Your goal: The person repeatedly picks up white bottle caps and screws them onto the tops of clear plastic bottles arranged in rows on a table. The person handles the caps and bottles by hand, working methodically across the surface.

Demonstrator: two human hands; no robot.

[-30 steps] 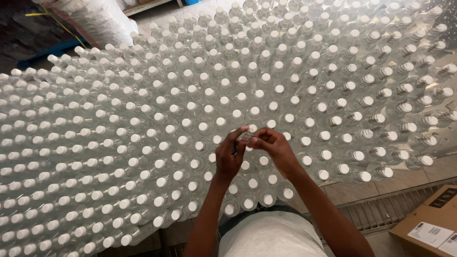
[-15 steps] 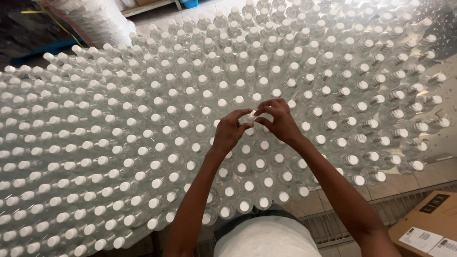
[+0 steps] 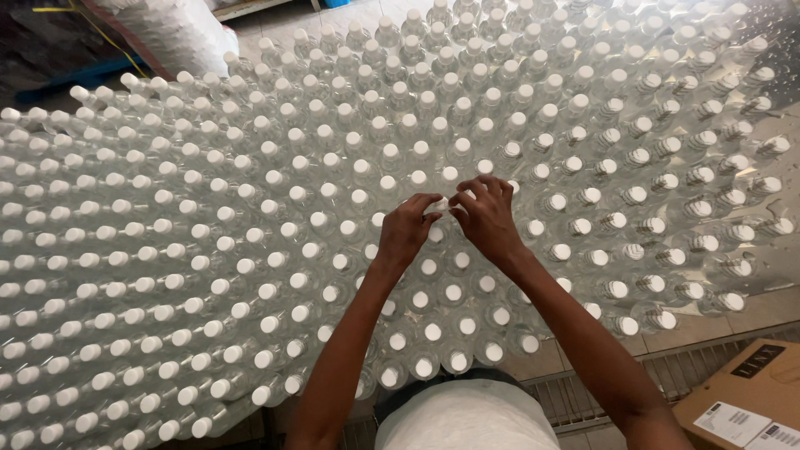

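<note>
Moved: both hands barely shifted since half a second ago, same bottle top, fingers a bit tighter together; a second ago they were lower and nearer the body, so they reached out and settled
Left hand [image 3: 406, 233]: fingertips pinched on the small clear piece at the cap, thumb and forefinger closed on it, a dark bit shows at the forefinger, cannot tell what it is
Right hand [image 3: 487, 218]: fingers curled, tips meeting the left hand's tips over the same cap, pinching the same clear piece from the other side
Held thing: capped bottle [image 3: 439, 205], white cap mostly hidden by the fingertips, stands upright in the middle rows of the pack, slightly right of centre, touching its neighbours all round
Bottle field [image 3: 250, 217]: clear plastic bottles with white caps, packed cap-up in tight rows, fills nearly the whole view; right side caps show ribbed sides because of the view angle
Support: hidden under the bottles, cannot tell
Near edge: bottle rows end just in front of the person's light shirt [image 3: 467, 417]
Cardboard box [image 3: 742, 400]: bottom right corner, white labels on top, well apart from the hands
Metal grate [image 3: 583, 392]: on the floor between the box and the person
White sack [image 3: 179, 33]: top left, beyond the bottles, beside dark floor
</note>
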